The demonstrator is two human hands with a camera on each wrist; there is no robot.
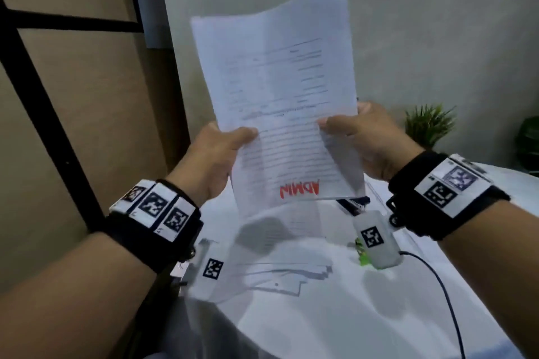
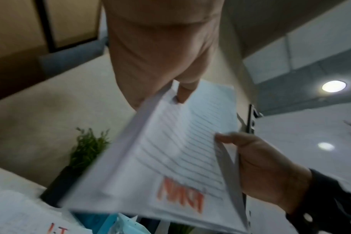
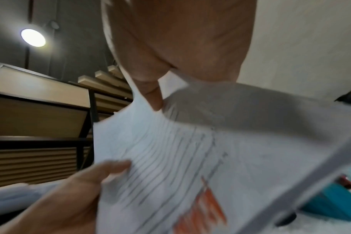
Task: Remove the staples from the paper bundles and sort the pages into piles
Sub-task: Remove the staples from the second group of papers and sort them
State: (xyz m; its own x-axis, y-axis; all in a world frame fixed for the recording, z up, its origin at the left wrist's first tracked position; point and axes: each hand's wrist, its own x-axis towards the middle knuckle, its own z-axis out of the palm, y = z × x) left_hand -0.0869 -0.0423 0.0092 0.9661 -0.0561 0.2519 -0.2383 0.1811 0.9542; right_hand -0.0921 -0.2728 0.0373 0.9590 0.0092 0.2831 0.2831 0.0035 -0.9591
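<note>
A bundle of white printed pages [image 1: 280, 90] with red lettering "ADMIN" near its lower edge is held upright in the air above the table. My left hand [image 1: 221, 151] pinches its lower left side, thumb on the front page. My right hand [image 1: 358, 137] pinches the lower right side, thumb on the front. The left wrist view shows the bundle [image 2: 170, 150] as several layered sheets, with the right hand [image 2: 256, 166] at its edge. The right wrist view shows the pages [image 3: 190, 166] bending under my thumb. No staple is visible.
A white table [image 1: 335, 315] lies below with loose sheets [image 1: 280, 271] spread on it. A dark stapler-like tool [image 1: 353, 204] peeks out under the bundle. Two green plants [image 1: 428, 125] stand at the back right. A page marked "I.T" [image 2: 58, 229] lies lower left.
</note>
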